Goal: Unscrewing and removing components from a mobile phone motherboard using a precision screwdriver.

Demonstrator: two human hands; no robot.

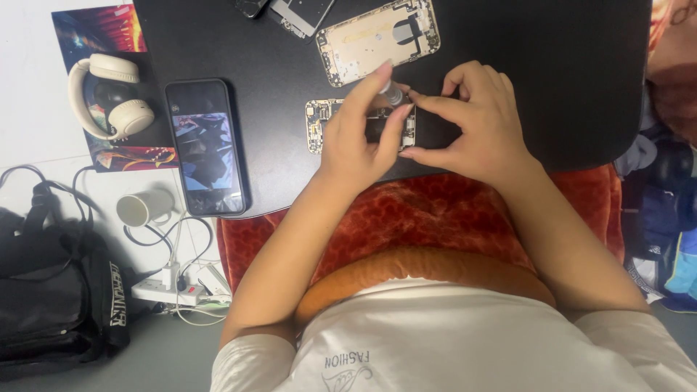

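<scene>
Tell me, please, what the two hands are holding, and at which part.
The left hand pinches a small screwdriver near its top. The right hand steadies the opened phone body at its right end; the exact grip there is hidden.

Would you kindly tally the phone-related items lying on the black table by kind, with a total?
Opened phone bodies with bare circuitry: 2, one lying free, one under the left hand and right hand
Intact phones with lit screen: 1
Loose phone parts at the top edge, partly cut off: 2
Total: 5
</scene>
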